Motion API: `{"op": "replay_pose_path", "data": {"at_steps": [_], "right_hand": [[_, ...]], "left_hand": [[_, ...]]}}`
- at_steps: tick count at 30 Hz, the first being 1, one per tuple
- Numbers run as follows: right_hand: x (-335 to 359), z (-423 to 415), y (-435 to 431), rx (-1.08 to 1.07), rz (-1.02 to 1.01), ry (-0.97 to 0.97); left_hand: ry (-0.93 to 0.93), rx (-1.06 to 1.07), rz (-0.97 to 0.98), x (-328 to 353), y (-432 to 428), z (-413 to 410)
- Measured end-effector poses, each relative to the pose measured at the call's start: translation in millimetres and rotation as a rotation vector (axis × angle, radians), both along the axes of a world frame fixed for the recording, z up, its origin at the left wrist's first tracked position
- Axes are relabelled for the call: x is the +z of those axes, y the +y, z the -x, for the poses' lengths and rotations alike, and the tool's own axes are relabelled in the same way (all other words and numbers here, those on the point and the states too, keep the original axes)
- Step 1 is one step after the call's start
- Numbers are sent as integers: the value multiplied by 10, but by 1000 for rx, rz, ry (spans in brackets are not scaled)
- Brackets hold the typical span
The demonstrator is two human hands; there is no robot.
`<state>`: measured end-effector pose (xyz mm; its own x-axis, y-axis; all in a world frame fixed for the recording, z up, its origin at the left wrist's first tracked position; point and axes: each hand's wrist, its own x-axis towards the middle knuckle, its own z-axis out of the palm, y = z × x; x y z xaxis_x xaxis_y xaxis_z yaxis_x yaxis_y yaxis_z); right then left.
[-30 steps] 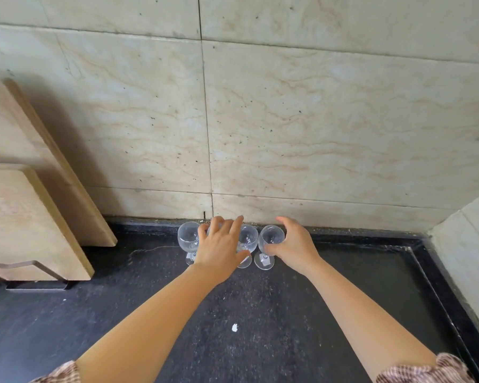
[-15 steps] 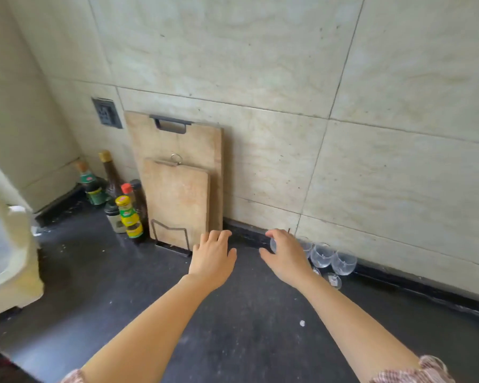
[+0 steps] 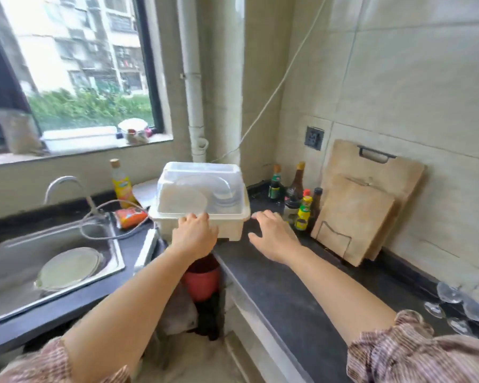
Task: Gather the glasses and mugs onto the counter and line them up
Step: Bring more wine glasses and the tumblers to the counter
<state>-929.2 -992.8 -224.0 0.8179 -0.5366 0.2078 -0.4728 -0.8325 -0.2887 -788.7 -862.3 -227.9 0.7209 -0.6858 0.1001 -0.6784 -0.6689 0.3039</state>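
Both hands empty, grip loose and spread: left hand (image 3: pixel 195 235) touches the front of the covered dish rack (image 3: pixel 202 194), right hand (image 3: pixel 274 234) hovers over the table (image 3: pixel 282 294). Some glasses (image 3: pixel 459 305) already stand by the wall at far right. I'd guess more are still to fetch, likely from that rack.

Both arms reach forward, left hand (image 3: pixel 194 235) and right hand (image 3: pixel 274 235) apparently empty, fingers loosely spread.
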Motion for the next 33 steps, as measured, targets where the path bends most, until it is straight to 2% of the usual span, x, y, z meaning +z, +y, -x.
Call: {"op": "replay_pose_path", "data": {"at_steps": [4,16,26,33], "right_hand": [[224,-881,907,163,45,-10],[666,-2907,3296,580,231,-36],[1083,-4847,4893,801,165,-180],[1540,-6034,5875,924,152,-244]], "left_hand": [[-138,155,-37,198,1163,-560],[-171,656,-19,674,3717,-1717],[-299,838,-89,1097,5308,-3335],[-286,926,52,1470,6256,-4417]]}}
